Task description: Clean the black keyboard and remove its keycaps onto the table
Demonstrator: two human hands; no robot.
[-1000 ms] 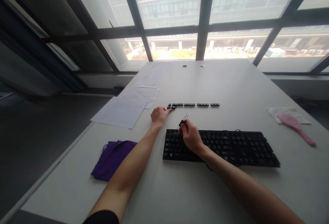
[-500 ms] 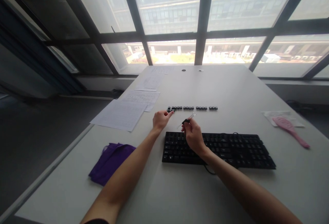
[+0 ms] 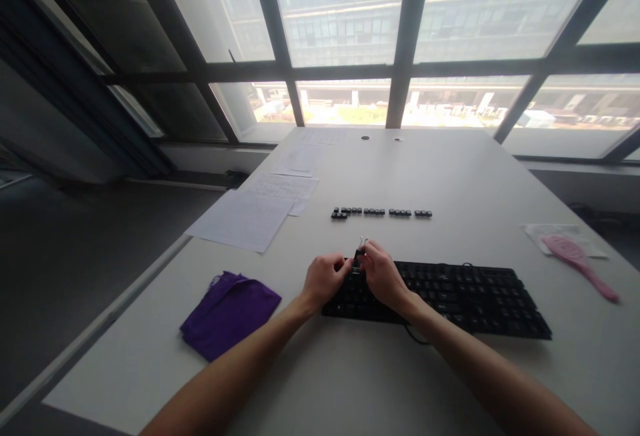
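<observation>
A black keyboard [image 3: 450,296] lies on the desk under both of my hands. My right hand [image 3: 383,273] is closed on a keycap puller [image 3: 359,256], a small black handle whose wire prongs point up and away. My left hand [image 3: 325,279] is at the keyboard's upper left, fingers curled in and thumb close to the puller's lower end. Whether it grips a key there is hidden. Beyond the hands, loose black keycaps [image 3: 374,212] stand in small groups along a line, with a short second row [image 3: 339,216] at the left end.
Purple cloth [image 3: 227,316] lies left of my left forearm. Paper sheets [image 3: 245,219] run along the desk's left edge. At the right, a pink hairbrush [image 3: 575,259] rests partly on a clear plastic bag [image 3: 595,246]. A cable [image 3: 414,336] shows below the keyboard.
My left hand has come back from the row of keycaps to the keyboard. My right hand has lowered the puller to the keyboard's upper left, its prongs now upward. Both hands are close together.
</observation>
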